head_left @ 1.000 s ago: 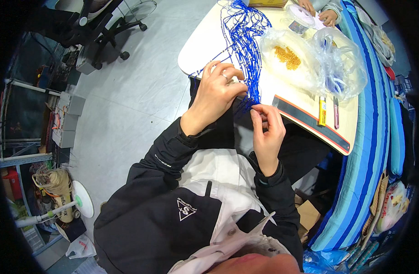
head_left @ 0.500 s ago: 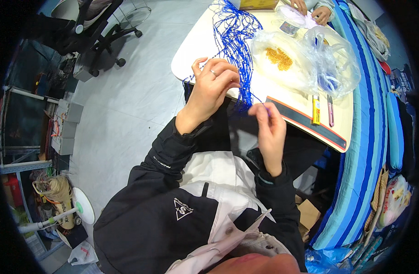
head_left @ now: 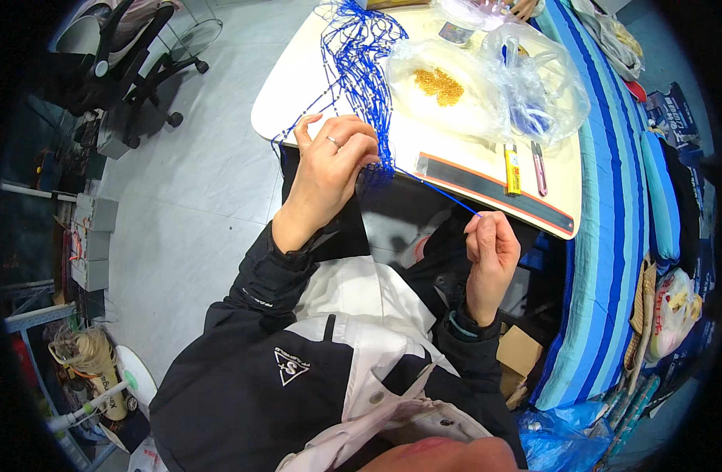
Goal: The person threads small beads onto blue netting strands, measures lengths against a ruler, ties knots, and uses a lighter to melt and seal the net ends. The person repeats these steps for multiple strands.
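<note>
A bundle of thin blue beaded cords (head_left: 361,67) lies across the near-left part of the white table and hangs over its edge. My left hand (head_left: 329,165), a ring on one finger, is closed at the bundle's lower end; its fingertips pinch at the cords, partly hidden. My right hand (head_left: 491,256) is closed in a pinch on the end of one blue cord (head_left: 438,189). That cord runs straight from beside my left fingers out to the right, in front of the table edge.
On the table (head_left: 286,98) are a clear plastic bag with gold beads (head_left: 438,85), another clear bag (head_left: 550,86), a dark ruler-like strip (head_left: 495,197), a yellow tube (head_left: 512,169) and a pink pen-like tool (head_left: 539,169). Another person's hand (head_left: 522,8) is at the far edge.
My right hand has moved right and away from the bundle, drawing one cord out straight. My left hand stays at the bundle. The whole view has shifted slightly.
</note>
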Demonstrator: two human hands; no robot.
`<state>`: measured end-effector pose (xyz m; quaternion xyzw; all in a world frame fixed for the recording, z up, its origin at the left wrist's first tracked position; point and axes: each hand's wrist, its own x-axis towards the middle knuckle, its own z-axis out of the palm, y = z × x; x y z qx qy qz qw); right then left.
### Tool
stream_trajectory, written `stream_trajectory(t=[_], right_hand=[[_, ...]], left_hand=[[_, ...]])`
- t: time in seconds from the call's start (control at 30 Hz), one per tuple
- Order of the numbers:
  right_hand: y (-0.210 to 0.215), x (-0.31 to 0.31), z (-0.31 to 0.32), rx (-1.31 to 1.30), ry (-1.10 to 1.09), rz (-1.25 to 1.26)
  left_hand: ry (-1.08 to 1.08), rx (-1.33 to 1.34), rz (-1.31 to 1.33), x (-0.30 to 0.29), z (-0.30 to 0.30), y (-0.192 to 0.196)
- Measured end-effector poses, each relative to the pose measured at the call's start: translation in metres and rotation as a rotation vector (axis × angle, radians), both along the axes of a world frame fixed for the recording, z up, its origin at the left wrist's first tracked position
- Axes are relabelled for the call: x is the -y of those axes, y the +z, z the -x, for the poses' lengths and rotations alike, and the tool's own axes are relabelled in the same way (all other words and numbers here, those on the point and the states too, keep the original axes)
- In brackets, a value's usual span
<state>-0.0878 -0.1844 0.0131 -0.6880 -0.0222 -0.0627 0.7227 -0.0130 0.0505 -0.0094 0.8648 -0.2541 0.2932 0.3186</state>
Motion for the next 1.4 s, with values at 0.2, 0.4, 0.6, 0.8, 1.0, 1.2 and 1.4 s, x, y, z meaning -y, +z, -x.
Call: stream_trajectory(t=[0.2,0.4,0.6,0.8,1.0,1.2,1.4], right_hand=[[0.007,-0.003,0.007,-0.171,0.184,-0.031],[0.016,0.015,0.009,-0.207,0.103,-0.037],[0.006,0.040,0.009,-0.111,0.031,0.081],[-0.014,0.041,0.003,-0.008,0.157,-0.741],[-0.027,0.035,0.005,0.042,0.220,-1.031],[-0.024,0.036,0.008,0.007,-0.013,-0.558],[-0.027,0.033,0.008,-0.412,0.216,-0.321]], left_hand=[[-0.424,-0.141,0.351,0.047,0.015,0.014],[-0.523,-0.462,0.437,0.055,0.023,0.016],[-0.396,-0.351,0.443,0.033,0.022,0.014],[-0.374,-0.332,0.408,0.035,0.022,0.008],[-0.331,-0.332,0.410,0.034,0.021,0.003],[-0.232,-0.298,0.420,0.029,0.020,0.006],[-0.198,-0.133,0.438,0.032,0.017,0.014]])
